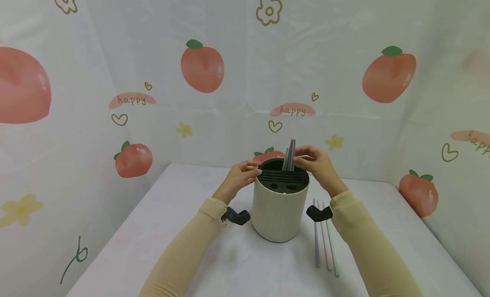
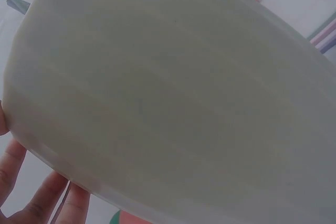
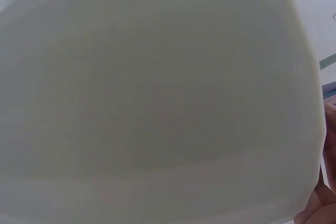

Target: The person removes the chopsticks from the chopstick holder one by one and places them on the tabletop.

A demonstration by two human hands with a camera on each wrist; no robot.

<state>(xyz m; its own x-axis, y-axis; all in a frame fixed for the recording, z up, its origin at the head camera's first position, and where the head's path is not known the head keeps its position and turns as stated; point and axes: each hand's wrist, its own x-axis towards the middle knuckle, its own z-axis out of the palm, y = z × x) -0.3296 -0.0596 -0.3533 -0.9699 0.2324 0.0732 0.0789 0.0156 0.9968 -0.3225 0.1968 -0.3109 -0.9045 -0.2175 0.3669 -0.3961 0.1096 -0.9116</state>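
Note:
A white ribbed utensil holder (image 1: 279, 216) with a black slotted top (image 1: 283, 177) stands upright on the table. My left hand (image 1: 240, 176) holds its left side near the rim, and the left wrist view shows those fingers (image 2: 44, 198) against the wall. Several thin metallic chopsticks (image 1: 289, 154) stand in the large rear opening, their lower ends hidden. My right hand (image 1: 317, 163) pinches this bundle from the right, just above the rim. In the right wrist view the holder wall (image 3: 157, 98) hides most of that hand.
Three loose chopsticks, purple (image 1: 317, 241), pink (image 1: 326, 246) and green (image 1: 332, 248), lie side by side on the table (image 1: 183, 229), right of the holder and near the right forearm. A printed peach curtain (image 1: 237, 118) hangs behind the table and at both sides.

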